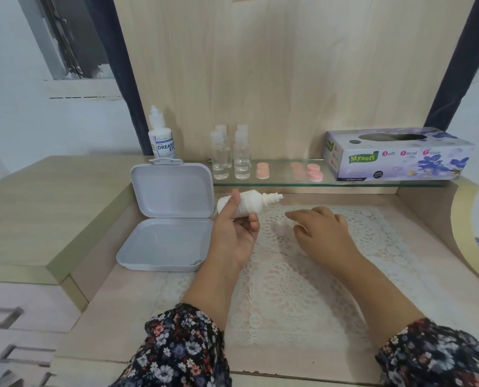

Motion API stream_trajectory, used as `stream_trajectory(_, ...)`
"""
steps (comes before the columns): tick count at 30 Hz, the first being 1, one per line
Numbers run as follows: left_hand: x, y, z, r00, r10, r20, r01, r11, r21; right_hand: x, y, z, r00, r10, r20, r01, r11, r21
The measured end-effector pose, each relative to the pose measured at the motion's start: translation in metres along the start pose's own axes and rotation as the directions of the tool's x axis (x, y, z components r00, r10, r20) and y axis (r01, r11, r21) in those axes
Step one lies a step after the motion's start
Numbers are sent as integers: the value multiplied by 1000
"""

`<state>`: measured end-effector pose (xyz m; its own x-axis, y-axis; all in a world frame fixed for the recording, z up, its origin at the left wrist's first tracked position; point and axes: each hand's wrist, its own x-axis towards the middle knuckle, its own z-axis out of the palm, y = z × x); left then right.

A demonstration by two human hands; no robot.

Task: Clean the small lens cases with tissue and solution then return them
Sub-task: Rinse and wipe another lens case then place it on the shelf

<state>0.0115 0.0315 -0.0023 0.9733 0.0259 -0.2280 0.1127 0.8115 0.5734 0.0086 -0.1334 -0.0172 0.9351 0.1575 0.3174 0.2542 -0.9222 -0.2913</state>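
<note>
The left hand (234, 233) grips a white solution bottle (246, 205) lying horizontal, nozzle pointing right; the right hand (320, 227), fingers loosely bent, hovers beside a pink lens case (279, 228).

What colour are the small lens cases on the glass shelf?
Pink to peach: the lens cases on the glass shelf, in the head view.

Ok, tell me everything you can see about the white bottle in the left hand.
The white bottle looks like opaque plastic, with small print on its side and a ribbed dropper nozzle. It lies almost level, nozzle pointing right, above the lace mat's far edge. The left hand grips its body, fingers behind, thumb in front. Its nozzle tip looks bare. Nothing else touches it.
</note>
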Motion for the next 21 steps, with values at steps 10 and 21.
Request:
stream_trajectory(10, 1, 0, -1, 1000, -4, -3, 4, 1000, 15, 19, -10, 6, 999, 14, 29, -13, 999, -45)
stream_trajectory(21, 1, -1, -2, 1000, -1, 11, 0, 999, 45, 1, -2, -1, 929, 338, -152, -107, 638, 763)
